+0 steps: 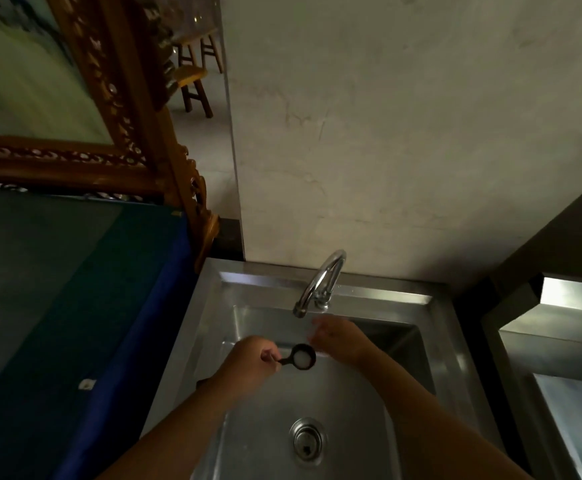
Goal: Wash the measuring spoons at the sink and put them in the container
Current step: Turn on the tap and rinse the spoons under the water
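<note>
**Sink station: one spoon under rinse**

Forearms, two, bare, reaching in over the steel sink (452, 368) from its near edge. Drain (307, 441): near end of basin floor. Tap (320, 282): far rim, spout over basin. Left hand (251, 358): below and left of spout, curled, pinching the handle of a black measuring spoon (301, 357). Spoon long axis: roughly level, bowl pointing right, holding something pale, probably water. Right hand (338, 341): just right of bowl, under spout, blurred; fingers loosely bent, seemingly empty, nearer hand for rubbing. Container: not in view.
</note>
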`<state>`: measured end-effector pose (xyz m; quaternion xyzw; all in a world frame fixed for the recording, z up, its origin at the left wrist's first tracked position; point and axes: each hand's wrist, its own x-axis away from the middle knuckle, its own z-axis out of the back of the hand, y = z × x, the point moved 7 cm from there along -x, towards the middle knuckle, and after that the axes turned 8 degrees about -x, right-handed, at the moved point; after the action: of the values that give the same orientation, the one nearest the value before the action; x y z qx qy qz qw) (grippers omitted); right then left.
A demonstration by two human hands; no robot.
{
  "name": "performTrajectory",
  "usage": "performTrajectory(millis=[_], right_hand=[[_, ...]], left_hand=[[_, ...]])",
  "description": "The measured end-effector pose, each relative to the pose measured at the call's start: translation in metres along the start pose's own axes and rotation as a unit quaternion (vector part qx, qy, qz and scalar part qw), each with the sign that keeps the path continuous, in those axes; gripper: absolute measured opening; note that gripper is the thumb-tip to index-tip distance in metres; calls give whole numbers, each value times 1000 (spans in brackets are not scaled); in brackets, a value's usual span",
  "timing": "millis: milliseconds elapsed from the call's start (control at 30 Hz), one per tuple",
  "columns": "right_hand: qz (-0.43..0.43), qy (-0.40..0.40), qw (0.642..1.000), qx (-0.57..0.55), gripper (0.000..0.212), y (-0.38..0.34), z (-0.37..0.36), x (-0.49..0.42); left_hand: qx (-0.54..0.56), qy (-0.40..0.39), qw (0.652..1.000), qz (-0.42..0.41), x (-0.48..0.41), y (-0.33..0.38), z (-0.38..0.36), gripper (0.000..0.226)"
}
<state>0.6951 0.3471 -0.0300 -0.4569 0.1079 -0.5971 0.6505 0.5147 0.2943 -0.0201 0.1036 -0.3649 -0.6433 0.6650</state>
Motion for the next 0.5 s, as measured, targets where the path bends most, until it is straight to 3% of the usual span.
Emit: performTrajectory(millis=[100, 200, 333, 500], right_hand=[[-3, 26, 999, 34, 34, 0, 6, -29], [40, 54, 996, 63, 54, -5, 11, -45], [66, 34, 988, 134, 73, -10, 0, -61], [53, 8, 985, 167, 74, 3, -14, -78]], left_hand=[[8, -1, 1000, 8, -14, -7, -7, 12], [23, -3, 1000, 20, -25, -14, -13, 12], [35, -9, 999, 21, -35, -20, -16, 12], [43, 7, 999, 23, -43, -25, -15, 12]])
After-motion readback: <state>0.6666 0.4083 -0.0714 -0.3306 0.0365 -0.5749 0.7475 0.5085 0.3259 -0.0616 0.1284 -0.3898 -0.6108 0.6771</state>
